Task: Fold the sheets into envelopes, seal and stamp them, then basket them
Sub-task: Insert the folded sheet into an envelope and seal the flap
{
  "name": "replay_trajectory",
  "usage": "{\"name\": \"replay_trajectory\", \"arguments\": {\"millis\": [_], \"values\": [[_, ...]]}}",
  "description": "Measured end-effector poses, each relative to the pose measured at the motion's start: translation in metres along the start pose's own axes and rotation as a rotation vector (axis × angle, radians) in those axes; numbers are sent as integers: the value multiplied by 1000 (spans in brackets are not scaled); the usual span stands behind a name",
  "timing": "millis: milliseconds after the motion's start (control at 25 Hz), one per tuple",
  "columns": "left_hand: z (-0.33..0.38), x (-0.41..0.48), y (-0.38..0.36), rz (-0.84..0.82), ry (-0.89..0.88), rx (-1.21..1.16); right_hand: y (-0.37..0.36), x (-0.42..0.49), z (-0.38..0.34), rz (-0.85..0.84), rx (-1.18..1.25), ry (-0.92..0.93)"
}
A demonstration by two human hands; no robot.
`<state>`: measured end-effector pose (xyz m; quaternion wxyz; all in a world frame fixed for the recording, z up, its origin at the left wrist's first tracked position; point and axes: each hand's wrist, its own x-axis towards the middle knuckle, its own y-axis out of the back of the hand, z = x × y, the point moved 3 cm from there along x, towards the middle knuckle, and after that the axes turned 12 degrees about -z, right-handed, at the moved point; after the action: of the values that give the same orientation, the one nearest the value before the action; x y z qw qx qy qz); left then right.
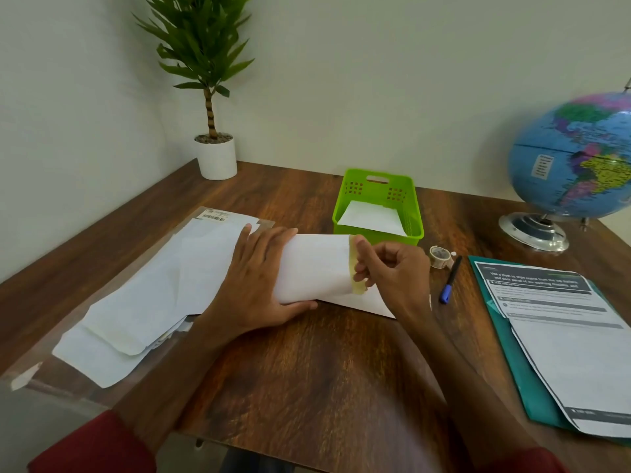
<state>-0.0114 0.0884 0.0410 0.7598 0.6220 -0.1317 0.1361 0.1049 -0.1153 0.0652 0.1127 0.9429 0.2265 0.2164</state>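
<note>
A white envelope (317, 264) lies on the wooden desk in front of me, its flap edge carrying a yellowish adhesive strip (355, 268). My left hand (259, 281) lies on the envelope's left end, thumb curled under its near edge. My right hand (392, 271) pinches the strip at the flap's right edge with curled fingers. Behind it stands a green basket (346, 206) with a white envelope (372, 218) inside. A pile of white sheets and envelopes (143, 302) lies to the left on clear plastic wrap.
A tape roll (441, 257) and a blue pen (450, 279) lie right of my right hand. A printed sheet (566, 336) on a teal folder (522, 380) fills the right side. A globe (577, 158) stands far right, a potted plant (215, 155) in the back corner.
</note>
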Motion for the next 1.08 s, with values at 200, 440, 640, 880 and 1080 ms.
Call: {"name": "replay_trajectory", "arguments": {"millis": [200, 440, 640, 880, 1080], "values": [[11, -2, -4, -80, -47, -12, -10, 3, -5, -271, 412, -511], [32, -3, -1, -65, -190, -21, -7, -13, -18, -612, 770, -630], [37, -4, -4, -91, -221, 12, -18, -17, -16, -619, 780, -675], [36, -3, -5, -68, -204, 40, -21, -15, -8, -521, 746, -683], [30, -1, -7, -53, -180, 38, -15, -14, -11, -471, 678, -604]]}}
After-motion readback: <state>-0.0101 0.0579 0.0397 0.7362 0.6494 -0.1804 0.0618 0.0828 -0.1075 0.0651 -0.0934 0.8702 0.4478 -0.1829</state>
